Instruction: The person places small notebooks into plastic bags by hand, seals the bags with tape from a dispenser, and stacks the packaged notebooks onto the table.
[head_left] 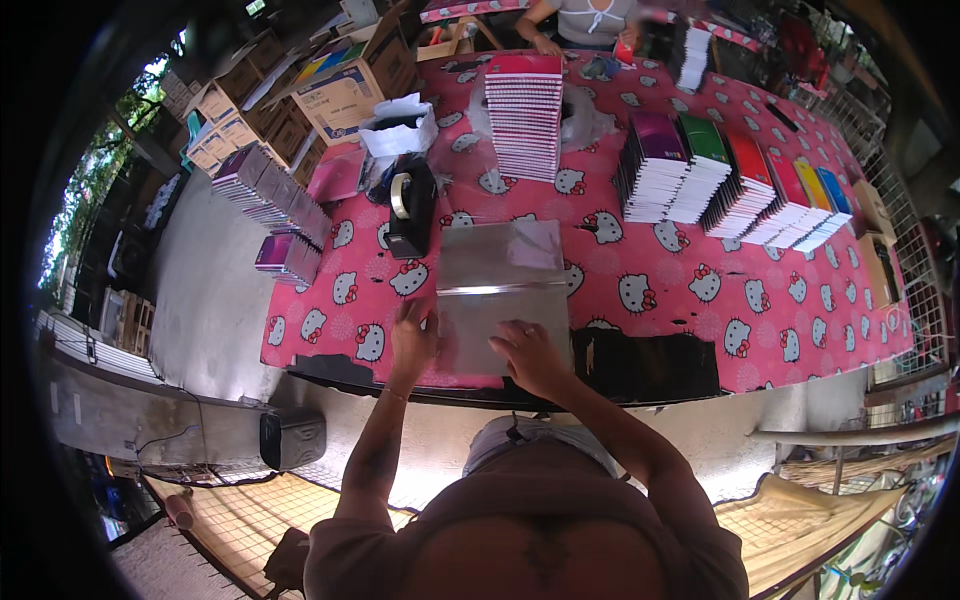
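Clear plastic sleeves [500, 330] lie in a flat stack on the table before me, a shiny band running across them. At their left edge is my left hand [414, 338], its thumb and fingers apart; whether it pinches any plastic is hard to see. My right hand [530, 355], open, rests on the sleeves' lower right part with its fingers spread. Beyond my left hand stands a black tape dispenser [410, 215] with a roll of tape. A tall stack of red-covered spiral notebooks [525, 120] rises behind the sleeves.
To the right are stacks of purple [655, 165], green and red notebooks [740, 180], with yellow and blue ones beyond. More purple notebooks [285, 255] and cardboard boxes [350, 95] stand at left. Across the pink patterned table [630, 290], another person [590, 25] holds something red.
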